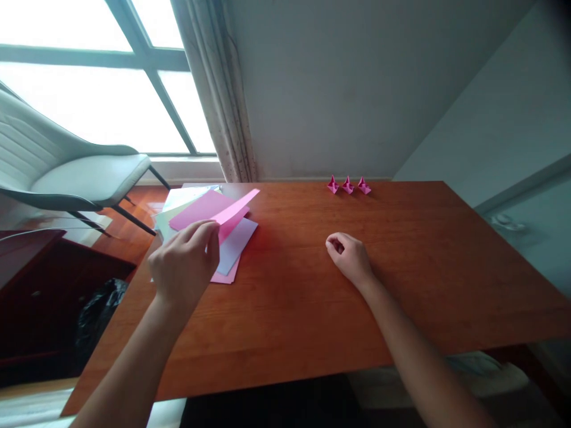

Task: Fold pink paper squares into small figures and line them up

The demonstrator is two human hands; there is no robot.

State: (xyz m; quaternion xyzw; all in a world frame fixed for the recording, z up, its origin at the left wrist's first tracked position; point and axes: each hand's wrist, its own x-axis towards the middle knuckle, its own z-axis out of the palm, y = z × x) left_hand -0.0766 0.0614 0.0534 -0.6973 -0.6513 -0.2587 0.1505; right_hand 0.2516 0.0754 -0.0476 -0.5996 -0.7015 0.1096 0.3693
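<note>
My left hand (187, 255) is closed on the edge of a pink sheet of paper (236, 209), which it holds tilted above a loose stack of coloured paper. In that stack I see another pink sheet (198, 208), a lavender sheet (236, 245) and pale sheets beneath. My right hand (348, 254) rests on the wooden table with its fingers curled in and nothing visible in them. Three small folded pink paper boats (348, 185) stand in a row near the table's far edge, beyond my right hand.
The brown wooden table (285, 321) reaches to the grey wall. A pale chair (89, 172) stands to the left by the window, beside a curtain (218, 89). A black plastic bag (100, 315) is low at the left of the table.
</note>
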